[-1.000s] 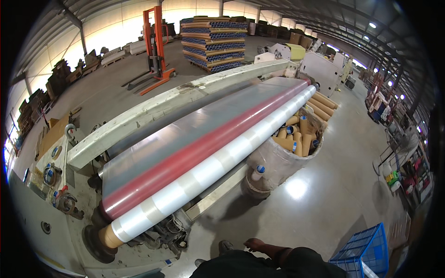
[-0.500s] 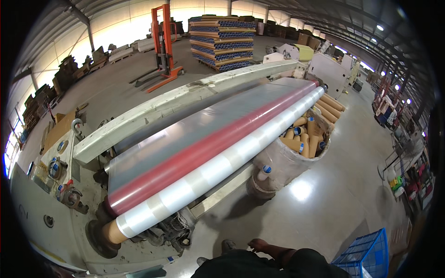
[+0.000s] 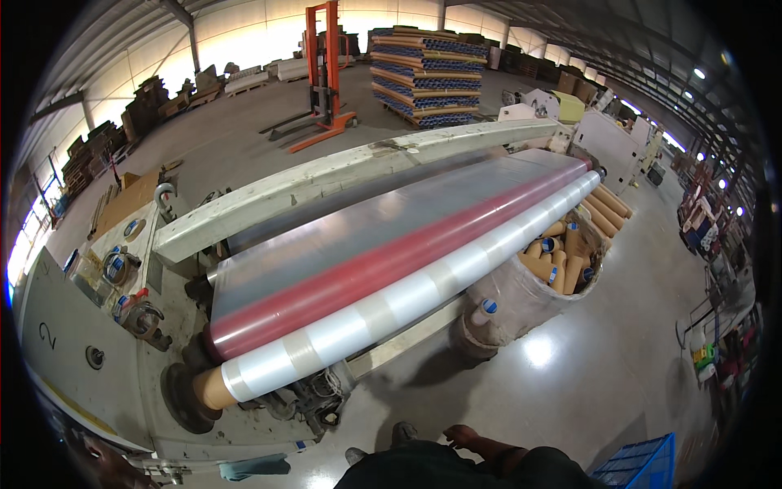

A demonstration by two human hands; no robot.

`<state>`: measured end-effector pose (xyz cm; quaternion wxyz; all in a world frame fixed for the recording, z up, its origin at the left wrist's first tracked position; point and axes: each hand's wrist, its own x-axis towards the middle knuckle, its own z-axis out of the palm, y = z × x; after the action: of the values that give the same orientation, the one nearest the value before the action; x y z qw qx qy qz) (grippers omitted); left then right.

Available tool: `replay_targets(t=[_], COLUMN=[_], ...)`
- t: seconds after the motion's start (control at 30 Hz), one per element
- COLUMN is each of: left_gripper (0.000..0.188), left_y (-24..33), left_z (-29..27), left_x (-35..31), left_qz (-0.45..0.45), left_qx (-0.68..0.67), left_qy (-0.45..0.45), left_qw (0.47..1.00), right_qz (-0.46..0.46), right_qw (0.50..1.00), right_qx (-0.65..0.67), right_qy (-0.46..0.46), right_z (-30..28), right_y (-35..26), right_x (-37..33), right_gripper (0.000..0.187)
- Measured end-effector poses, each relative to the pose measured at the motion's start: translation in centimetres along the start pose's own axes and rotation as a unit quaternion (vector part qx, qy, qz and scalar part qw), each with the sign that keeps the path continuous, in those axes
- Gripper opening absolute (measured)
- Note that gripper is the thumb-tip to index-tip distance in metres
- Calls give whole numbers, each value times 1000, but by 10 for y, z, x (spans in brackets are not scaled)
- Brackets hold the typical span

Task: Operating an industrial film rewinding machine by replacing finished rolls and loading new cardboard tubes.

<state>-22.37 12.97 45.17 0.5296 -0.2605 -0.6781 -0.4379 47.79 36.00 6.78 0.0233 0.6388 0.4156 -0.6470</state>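
White glossy roll point(image 3: 411, 297) lies beside red roller point(image 3: 399, 253); right hand point(image 3: 462, 437) hangs.

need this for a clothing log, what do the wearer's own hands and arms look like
The right hand shows no glove. Its forearm is bare below a dark sleeve with no visible markings; the picture is too dim to give the sleeve's exact colour. The left hand cannot be made out.
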Motion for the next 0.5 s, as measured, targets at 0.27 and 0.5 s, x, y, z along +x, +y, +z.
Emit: replay_targets(t=[0.27, 0.5], left_gripper=[44, 45], left_y=[11, 15], left_z=[-1, -3], left_x=[-1, -1], left_qz=[26, 31], left_qx=[30, 83], left_qy=[-2, -21], left_qw=[999, 996], right_qz=[8, 0], right_qw=[1000, 1000], right_qx=[10, 4], right_qy=[5, 2], right_z=[0, 1], right_y=[2, 2], right_x=[2, 3], right_gripper=[44, 45])
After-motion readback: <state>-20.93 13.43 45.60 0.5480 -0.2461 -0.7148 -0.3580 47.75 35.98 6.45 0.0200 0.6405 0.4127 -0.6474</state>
